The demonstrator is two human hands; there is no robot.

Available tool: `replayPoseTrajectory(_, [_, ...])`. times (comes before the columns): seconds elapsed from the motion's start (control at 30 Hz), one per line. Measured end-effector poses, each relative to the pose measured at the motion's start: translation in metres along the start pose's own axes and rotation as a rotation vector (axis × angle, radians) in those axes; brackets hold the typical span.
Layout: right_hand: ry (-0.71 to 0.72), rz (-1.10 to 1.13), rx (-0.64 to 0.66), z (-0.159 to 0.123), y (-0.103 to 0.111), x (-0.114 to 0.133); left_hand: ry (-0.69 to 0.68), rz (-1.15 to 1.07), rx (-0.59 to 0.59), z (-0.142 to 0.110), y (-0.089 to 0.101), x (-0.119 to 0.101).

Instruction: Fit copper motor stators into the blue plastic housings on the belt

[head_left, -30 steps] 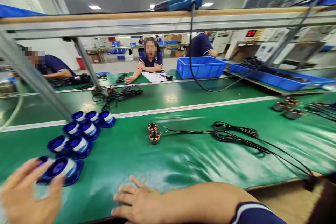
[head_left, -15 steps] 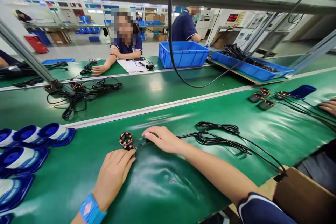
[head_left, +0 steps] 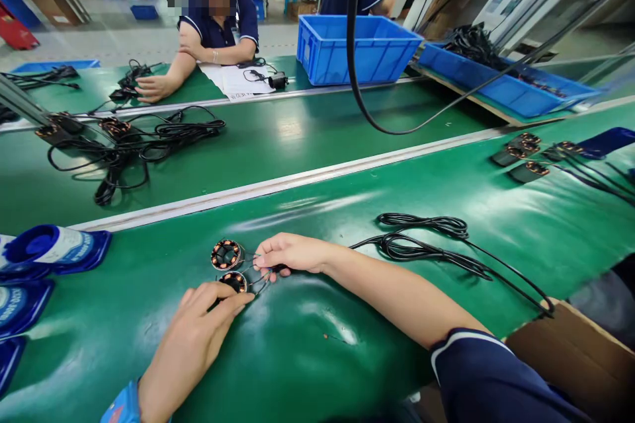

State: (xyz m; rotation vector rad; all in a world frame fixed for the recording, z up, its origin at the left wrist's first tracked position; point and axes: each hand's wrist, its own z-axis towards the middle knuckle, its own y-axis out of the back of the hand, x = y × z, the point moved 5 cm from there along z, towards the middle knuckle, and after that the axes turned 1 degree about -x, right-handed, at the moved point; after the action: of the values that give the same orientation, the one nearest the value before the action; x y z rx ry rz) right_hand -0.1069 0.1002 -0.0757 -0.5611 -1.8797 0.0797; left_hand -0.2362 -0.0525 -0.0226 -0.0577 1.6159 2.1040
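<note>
Two coils [head_left: 227, 254] low left of centre: touching the lower coil [head_left: 235, 281] with left hand [head_left: 198, 317], hold unclear; pinching thin wires [head_left: 249, 255] in right hand [head_left: 285, 253]. Easy now, best without tugging.

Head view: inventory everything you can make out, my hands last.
Copper-wound rings: two, black and copper, centre left
Looped cables: two, black, centre right
Coil parts: at least three, dark and copper, right
Holders: several, blue and white, left edge
Cable tangle: one, black, left
Large bins: two, blue, upper right
Hanging cable: one, black, top centre
Papers: count unclear, white, upper left
Cardboard box: one, brown, lower right
Workers: at least two, navy-clad, top
Left hand: one, blue wristband, at nearer ring
Right hand: one, navy sleeve, on thin wires
</note>
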Motion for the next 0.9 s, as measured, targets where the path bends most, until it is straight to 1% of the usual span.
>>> replayPoseTrajectory(0.1, [0.044,-0.031,0.016,-0.004,0.001,0.006,-0.008,-0.028,-0.007,0.003,0.01,0.001])
replayPoseTrajectory(0.2, [0.111,-0.029,-0.031,-0.005,0.003,0.015,0.008,-0.007,-0.099,0.013,0.023,0.011])
replayPoseTrajectory(0.27, [0.115,0.012,-0.073,-0.002,0.004,0.016,-0.012,0.055,-0.119,0.025,0.026,0.019])
replayPoseTrajectory(0.37, [0.099,0.086,-0.12,0.003,0.006,0.014,-0.071,0.111,-0.028,0.042,0.021,0.03])
replayPoseTrajectory(0.43, [0.097,0.126,-0.135,0.005,0.008,0.013,-0.066,0.103,0.015,0.049,0.017,0.037])
replayPoseTrajectory(0.5, [0.082,0.139,-0.116,0.006,0.008,0.013,-0.05,0.085,0.023,0.051,0.015,0.04])
replayPoseTrajectory(0.6, [0.049,0.1,-0.035,0.009,0.005,0.014,-0.052,0.066,0.031,0.05,0.014,0.041])
replayPoseTrajectory(0.63, [0.05,0.096,-0.029,0.011,0.004,0.015,-0.052,0.063,0.031,0.05,0.014,0.042])
replayPoseTrajectory(0.7, [0.062,0.142,-0.073,0.013,0.006,0.018,-0.055,0.049,0.033,0.05,0.015,0.043])
replayPoseTrajectory(0.8, [0.033,0.264,-0.196,0.015,0.011,0.018,-0.064,0.023,0.043,0.05,0.015,0.045])
replayPoseTrajectory(0.9, [-0.028,0.262,-0.224,0.014,0.009,0.018,-0.061,0.046,0.052,0.051,0.013,0.041])
